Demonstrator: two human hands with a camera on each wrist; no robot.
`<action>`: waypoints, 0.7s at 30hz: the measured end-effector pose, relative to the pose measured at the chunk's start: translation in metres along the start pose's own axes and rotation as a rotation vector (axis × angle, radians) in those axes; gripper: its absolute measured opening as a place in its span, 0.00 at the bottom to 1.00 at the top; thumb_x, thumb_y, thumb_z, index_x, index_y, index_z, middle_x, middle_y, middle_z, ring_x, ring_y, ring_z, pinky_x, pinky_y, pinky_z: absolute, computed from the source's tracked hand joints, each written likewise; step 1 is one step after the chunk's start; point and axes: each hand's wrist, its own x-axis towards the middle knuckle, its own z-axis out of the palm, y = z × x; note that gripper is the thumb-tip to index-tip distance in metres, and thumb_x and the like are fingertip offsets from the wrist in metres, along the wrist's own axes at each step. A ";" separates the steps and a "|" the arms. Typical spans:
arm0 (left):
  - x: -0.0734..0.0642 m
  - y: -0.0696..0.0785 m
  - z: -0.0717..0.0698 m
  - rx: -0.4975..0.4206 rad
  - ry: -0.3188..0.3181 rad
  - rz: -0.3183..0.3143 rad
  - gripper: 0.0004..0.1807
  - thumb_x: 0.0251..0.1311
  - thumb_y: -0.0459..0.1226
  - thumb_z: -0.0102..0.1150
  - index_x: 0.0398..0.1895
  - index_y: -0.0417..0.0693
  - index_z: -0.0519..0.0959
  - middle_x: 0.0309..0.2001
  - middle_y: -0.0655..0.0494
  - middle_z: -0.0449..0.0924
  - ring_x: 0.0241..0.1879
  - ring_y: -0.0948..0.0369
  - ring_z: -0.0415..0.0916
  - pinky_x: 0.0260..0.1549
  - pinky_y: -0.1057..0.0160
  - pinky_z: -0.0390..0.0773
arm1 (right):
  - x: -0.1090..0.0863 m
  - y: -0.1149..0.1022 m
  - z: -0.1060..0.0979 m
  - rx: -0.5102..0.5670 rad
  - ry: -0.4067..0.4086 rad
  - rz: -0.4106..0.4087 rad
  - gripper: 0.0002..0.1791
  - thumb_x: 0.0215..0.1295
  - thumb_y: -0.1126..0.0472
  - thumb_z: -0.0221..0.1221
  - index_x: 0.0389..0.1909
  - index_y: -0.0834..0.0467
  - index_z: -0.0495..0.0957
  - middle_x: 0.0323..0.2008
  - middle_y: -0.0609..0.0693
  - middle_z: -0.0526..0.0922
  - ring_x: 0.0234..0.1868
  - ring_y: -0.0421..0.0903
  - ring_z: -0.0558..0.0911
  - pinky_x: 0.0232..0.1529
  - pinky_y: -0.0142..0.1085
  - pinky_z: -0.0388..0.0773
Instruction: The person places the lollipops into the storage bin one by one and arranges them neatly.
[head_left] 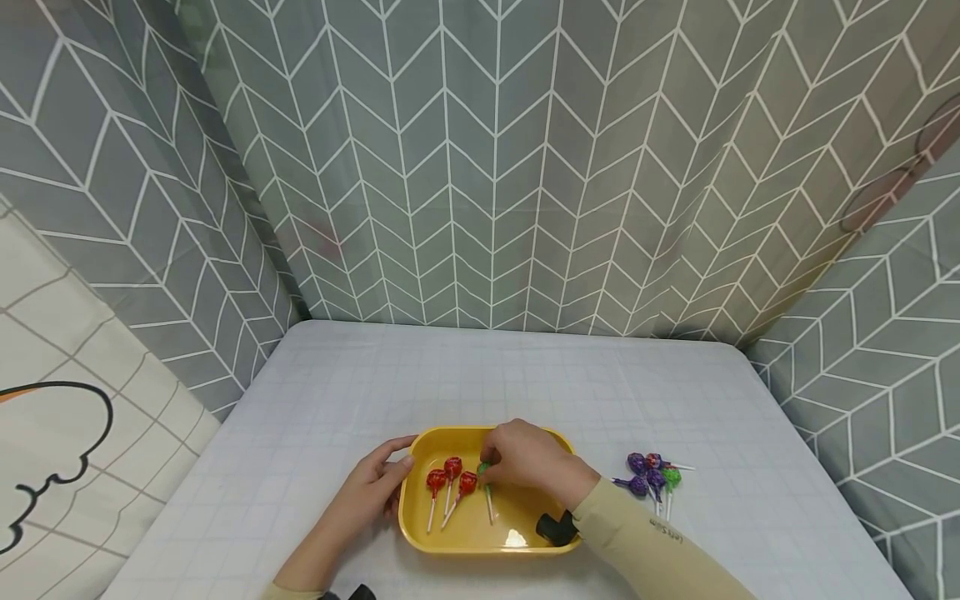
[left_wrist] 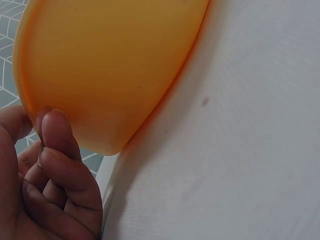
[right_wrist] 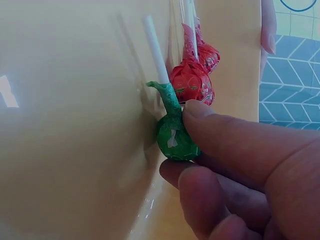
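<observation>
Right hand (head_left: 525, 454): thumb and fingers pinching the head of a green-wrapped round lollipop with white stick (right_wrist: 175, 137), inside a shallow yellow rectangular plastic tray (head_left: 517, 510). Left hand (head_left: 372, 485): gripping tray's left rim. Three red-wrapped round lollipops (head_left: 452, 468) in tray, just left of the green one. Cluster of purple- and green-wrapped lollipops (head_left: 637, 485) on white counter (head_left: 525, 375), right of tray.

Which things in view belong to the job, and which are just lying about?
In the job:
- yellow tray, held by left hand
- green lollipop, pinched by right hand
- three red lollipops in tray
- loose lollipops beside tray, probably

Just surroundings:
- white-covered table
- patterned curtain
</observation>
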 end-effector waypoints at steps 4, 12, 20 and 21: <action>-0.001 0.001 0.000 -0.001 0.000 -0.006 0.24 0.58 0.57 0.48 0.58 0.68 0.65 0.21 0.44 0.76 0.14 0.54 0.69 0.14 0.58 0.73 | 0.001 0.001 0.001 -0.007 0.019 -0.005 0.09 0.45 0.45 0.67 0.24 0.44 0.81 0.20 0.34 0.74 0.23 0.35 0.72 0.27 0.29 0.71; -0.002 0.002 0.000 0.002 0.002 -0.008 0.24 0.58 0.57 0.48 0.57 0.67 0.65 0.21 0.44 0.76 0.14 0.54 0.69 0.14 0.58 0.73 | 0.002 0.000 0.002 -0.032 0.029 -0.006 0.09 0.45 0.45 0.66 0.24 0.43 0.80 0.19 0.33 0.73 0.23 0.35 0.71 0.26 0.29 0.69; -0.001 0.001 0.001 0.004 0.010 -0.008 0.23 0.58 0.57 0.48 0.57 0.69 0.65 0.21 0.44 0.76 0.15 0.54 0.69 0.14 0.58 0.73 | 0.000 0.001 0.001 0.033 0.001 0.003 0.13 0.44 0.45 0.67 0.29 0.47 0.81 0.22 0.34 0.74 0.26 0.35 0.72 0.31 0.29 0.71; 0.000 0.001 0.001 0.003 0.010 -0.009 0.23 0.58 0.57 0.48 0.57 0.69 0.65 0.21 0.44 0.76 0.15 0.54 0.69 0.14 0.58 0.73 | 0.000 0.001 0.001 0.036 -0.004 0.001 0.13 0.44 0.46 0.67 0.29 0.46 0.81 0.22 0.34 0.74 0.26 0.35 0.72 0.31 0.29 0.71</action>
